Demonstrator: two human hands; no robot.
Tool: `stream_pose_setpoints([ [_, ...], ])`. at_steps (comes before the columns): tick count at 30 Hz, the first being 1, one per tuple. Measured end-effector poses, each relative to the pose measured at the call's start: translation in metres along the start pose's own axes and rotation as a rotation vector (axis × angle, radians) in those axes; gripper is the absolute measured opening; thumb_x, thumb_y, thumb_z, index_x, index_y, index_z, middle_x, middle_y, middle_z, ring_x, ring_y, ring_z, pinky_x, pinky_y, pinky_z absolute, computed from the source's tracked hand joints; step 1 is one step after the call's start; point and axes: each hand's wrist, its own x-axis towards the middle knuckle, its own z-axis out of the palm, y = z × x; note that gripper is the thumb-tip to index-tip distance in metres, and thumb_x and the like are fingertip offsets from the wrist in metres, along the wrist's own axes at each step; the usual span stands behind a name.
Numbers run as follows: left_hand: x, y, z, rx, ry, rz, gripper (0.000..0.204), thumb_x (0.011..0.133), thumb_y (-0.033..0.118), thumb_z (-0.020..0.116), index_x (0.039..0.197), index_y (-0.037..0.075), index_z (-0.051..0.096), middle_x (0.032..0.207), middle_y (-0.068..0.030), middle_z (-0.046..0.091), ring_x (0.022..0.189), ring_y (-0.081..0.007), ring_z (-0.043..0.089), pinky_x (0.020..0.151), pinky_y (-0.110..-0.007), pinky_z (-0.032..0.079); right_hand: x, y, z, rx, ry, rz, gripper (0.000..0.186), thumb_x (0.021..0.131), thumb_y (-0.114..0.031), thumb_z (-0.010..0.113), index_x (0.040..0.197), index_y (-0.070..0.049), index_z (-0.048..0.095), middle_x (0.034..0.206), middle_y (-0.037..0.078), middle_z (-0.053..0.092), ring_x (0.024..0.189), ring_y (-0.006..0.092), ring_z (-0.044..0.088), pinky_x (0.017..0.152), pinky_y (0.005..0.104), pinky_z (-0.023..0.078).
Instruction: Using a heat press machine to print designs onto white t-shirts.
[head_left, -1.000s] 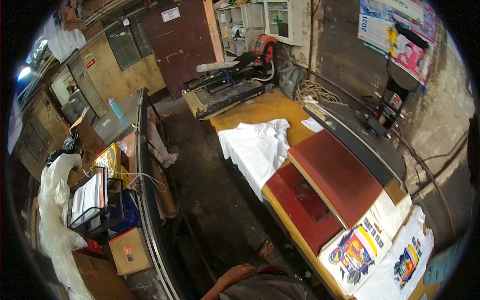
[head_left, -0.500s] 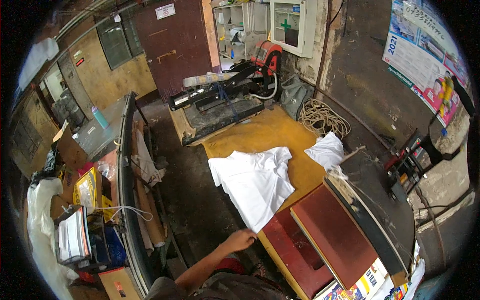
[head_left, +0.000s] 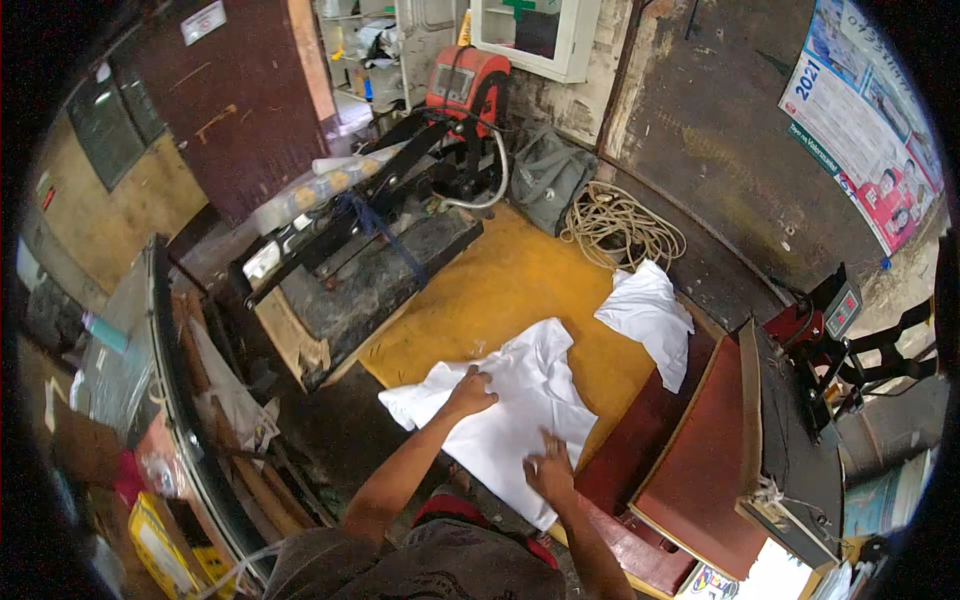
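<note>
A crumpled white T-shirt (head_left: 520, 370) lies on the yellow board (head_left: 450, 290). My left hand (head_left: 470, 392) touches the shirt's upper middle, its bent fingers apart. Lower right, my right hand (head_left: 548, 468) is over the same shirt, fingers spread and slightly blurred. A second white cloth (head_left: 645, 315) sits to the right, beside red padded boards (head_left: 690, 460).
A black press with a red housing (head_left: 465, 85) stands at the back, beside a grey bag (head_left: 550, 170) and coiled cord (head_left: 620, 220). A long black-edged table (head_left: 180, 400) runs along my left. Another press (head_left: 805, 400) is at my right.
The view has moved closer to the shirt and back press. My left hand has reached forward onto the shirt, and my right hand has entered the view over it.
</note>
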Motion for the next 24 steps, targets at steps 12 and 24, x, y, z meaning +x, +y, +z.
stream_pose_setpoints([
  [12, 0.057, -0.037, -0.099, -0.270, 0.091, 0.017, 0.054, 0.076, 0.010, 0.066, 0.126, 0.002, 0.050, 0.137, -0.0255, 0.040, 0.128, -0.0371, 0.039, 0.105, -0.040, 0.036, 0.123, 0.153, 0.030, 1.322, 0.758, 0.825, 0.016, 0.085, -0.010, 0.061, 0.096, -0.001, 0.067, 0.102, 0.004, 0.063, 0.087, 0.0185, 0.060, 0.081, 0.0320, 0.048],
  [24, 0.047, -0.015, -0.011, -0.816, -0.507, -0.121, 0.023, 0.089, 0.008, 0.054, 0.111, 0.003, 0.060, 0.113, -0.0105, 0.063, 0.099, -0.0237, 0.063, 0.082, -0.032, 0.052, 0.111, 0.146, 0.018, 0.513, 0.648, 0.862, 0.041, 0.079, -0.006, 0.067, 0.119, -0.004, 0.059, 0.109, 0.016, 0.062, 0.103, 0.0308, 0.057, 0.091, 0.0375, 0.045],
])
